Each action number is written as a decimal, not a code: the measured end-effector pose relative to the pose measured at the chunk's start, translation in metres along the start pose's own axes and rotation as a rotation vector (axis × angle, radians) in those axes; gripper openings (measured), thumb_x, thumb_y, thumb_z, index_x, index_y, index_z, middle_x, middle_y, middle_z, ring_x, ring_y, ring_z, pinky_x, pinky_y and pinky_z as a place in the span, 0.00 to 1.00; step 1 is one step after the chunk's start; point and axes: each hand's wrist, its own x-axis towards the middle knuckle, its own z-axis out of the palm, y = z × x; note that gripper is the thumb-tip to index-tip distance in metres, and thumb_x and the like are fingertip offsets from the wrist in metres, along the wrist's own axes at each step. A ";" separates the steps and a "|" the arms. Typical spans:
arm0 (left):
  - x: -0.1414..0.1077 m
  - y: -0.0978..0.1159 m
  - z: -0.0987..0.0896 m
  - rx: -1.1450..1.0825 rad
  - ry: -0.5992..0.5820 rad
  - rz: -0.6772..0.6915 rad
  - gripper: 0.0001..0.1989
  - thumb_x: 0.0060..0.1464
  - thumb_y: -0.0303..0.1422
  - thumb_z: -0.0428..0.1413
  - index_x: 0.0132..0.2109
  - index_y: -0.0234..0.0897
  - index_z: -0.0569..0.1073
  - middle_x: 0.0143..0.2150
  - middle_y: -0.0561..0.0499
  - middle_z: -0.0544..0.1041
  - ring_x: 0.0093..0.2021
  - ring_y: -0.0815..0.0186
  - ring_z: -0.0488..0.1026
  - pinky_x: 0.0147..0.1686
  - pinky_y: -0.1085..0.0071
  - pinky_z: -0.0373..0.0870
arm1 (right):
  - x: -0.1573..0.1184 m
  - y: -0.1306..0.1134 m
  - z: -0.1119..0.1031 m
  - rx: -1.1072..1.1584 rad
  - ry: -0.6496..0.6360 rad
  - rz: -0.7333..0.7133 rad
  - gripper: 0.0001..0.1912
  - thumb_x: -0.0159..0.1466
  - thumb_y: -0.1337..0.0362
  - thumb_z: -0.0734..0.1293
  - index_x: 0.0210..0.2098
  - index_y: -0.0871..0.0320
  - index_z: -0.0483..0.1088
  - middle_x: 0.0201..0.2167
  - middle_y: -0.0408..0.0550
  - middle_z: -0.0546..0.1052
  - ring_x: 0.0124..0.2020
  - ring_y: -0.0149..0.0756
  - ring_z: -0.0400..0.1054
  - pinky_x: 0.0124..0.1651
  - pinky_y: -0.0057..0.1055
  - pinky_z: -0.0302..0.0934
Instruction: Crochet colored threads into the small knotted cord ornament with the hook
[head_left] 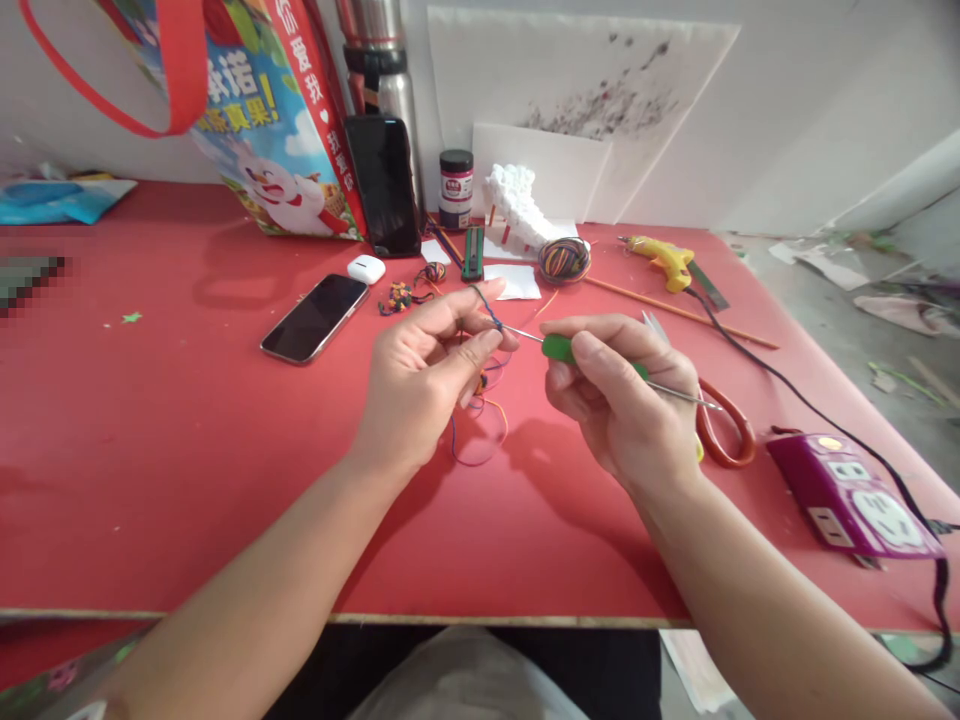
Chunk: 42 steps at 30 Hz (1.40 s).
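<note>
Green-handled metal hook (pixel 557 348), pinched by right hand (pixel 634 390); left hand (pixel 424 370) pinches dark-blue cord (pixel 489 311).

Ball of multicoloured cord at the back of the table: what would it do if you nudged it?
The ball of cord looks roundish, so it would probably roll, though the white knobbly piece close behind might stop it going backwards. Being wound from thin strands, it is likely light and a little squashy, and unlikely to break.
</note>
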 end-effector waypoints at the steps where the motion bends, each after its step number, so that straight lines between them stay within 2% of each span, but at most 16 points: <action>1: 0.000 0.000 0.000 -0.018 0.008 -0.017 0.16 0.57 0.26 0.68 0.52 0.41 0.87 0.34 0.53 0.82 0.20 0.76 0.64 0.19 0.75 0.62 | 0.000 0.000 0.001 0.003 -0.007 0.009 0.07 0.67 0.59 0.75 0.40 0.54 0.85 0.23 0.41 0.76 0.20 0.27 0.64 0.22 0.27 0.58; 6: 0.001 0.003 0.001 -0.081 0.030 -0.058 0.21 0.53 0.24 0.69 0.55 0.42 0.86 0.33 0.54 0.81 0.21 0.75 0.67 0.19 0.75 0.61 | 0.001 -0.001 0.002 0.030 -0.030 0.040 0.06 0.65 0.58 0.77 0.38 0.52 0.84 0.24 0.40 0.76 0.21 0.27 0.63 0.23 0.27 0.59; 13: -0.002 0.004 0.003 -0.050 0.017 -0.015 0.24 0.56 0.25 0.68 0.59 0.44 0.84 0.34 0.54 0.82 0.21 0.74 0.66 0.18 0.73 0.60 | 0.001 -0.002 0.003 0.059 -0.013 0.045 0.04 0.63 0.59 0.78 0.36 0.51 0.85 0.23 0.41 0.77 0.20 0.28 0.63 0.22 0.27 0.59; 18: -0.003 0.000 0.001 -0.022 0.002 0.014 0.24 0.60 0.28 0.67 0.63 0.46 0.82 0.36 0.53 0.83 0.21 0.74 0.66 0.21 0.72 0.64 | 0.002 -0.001 0.001 0.090 -0.008 0.034 0.04 0.64 0.62 0.77 0.37 0.53 0.86 0.22 0.42 0.77 0.20 0.27 0.63 0.20 0.25 0.57; 22: -0.004 0.000 0.001 -0.009 -0.003 0.015 0.27 0.59 0.28 0.69 0.64 0.46 0.81 0.37 0.52 0.84 0.20 0.74 0.65 0.22 0.71 0.65 | 0.003 0.000 0.000 0.104 -0.015 0.026 0.03 0.65 0.63 0.76 0.36 0.53 0.86 0.22 0.42 0.77 0.20 0.27 0.64 0.19 0.24 0.56; 29: -0.006 0.002 0.005 -0.038 -0.009 -0.032 0.25 0.59 0.27 0.67 0.63 0.45 0.82 0.36 0.51 0.85 0.19 0.74 0.64 0.22 0.71 0.67 | 0.001 0.001 0.001 0.041 -0.026 0.028 0.06 0.67 0.59 0.75 0.40 0.54 0.83 0.23 0.41 0.76 0.20 0.27 0.64 0.20 0.25 0.56; 36: -0.007 0.002 0.006 -0.070 -0.018 -0.036 0.30 0.57 0.28 0.71 0.66 0.48 0.80 0.35 0.52 0.84 0.21 0.72 0.66 0.22 0.70 0.66 | 0.000 0.001 0.001 0.034 -0.070 0.009 0.08 0.68 0.57 0.76 0.41 0.54 0.82 0.24 0.40 0.75 0.20 0.28 0.64 0.20 0.26 0.57; 42: -0.003 0.006 0.005 -0.150 -0.047 -0.125 0.28 0.57 0.27 0.68 0.65 0.44 0.80 0.31 0.56 0.80 0.19 0.74 0.63 0.22 0.71 0.64 | -0.002 0.006 0.001 0.023 -0.086 -0.042 0.09 0.72 0.56 0.74 0.47 0.52 0.82 0.28 0.41 0.77 0.23 0.28 0.67 0.25 0.29 0.63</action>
